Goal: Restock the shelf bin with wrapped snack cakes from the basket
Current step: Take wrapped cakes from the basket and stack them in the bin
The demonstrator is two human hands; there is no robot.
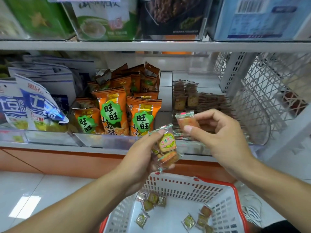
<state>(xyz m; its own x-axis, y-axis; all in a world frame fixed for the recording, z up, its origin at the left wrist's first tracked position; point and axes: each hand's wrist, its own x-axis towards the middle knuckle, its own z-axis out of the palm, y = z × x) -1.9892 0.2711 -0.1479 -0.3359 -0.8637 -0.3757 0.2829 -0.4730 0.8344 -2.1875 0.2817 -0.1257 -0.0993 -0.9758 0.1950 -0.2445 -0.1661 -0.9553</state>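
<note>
Head view: one cake going up to the bin!
Your right hand (218, 132) pinches a single cake (186, 121) over the shelf bin (262, 132); your left hand (143, 153) clutches a reserve stack (166, 152), more wait in the basket (185, 187).

On the same shelf, a clear bin holds orange snack bags (116, 108) with green badges standing upright, and to their left blue-and-white pouches (36, 105) lean against each other in the next bin. The shelf above carries clear bins with a green package (104, 19), a dark package (173, 15) and a pale blue one (262, 19). A white wire mesh panel (272, 84) closes the right end, an orange base strip (67, 162) runs below the shelf edge, and the floor (30, 195) is glossy white tile.
</note>
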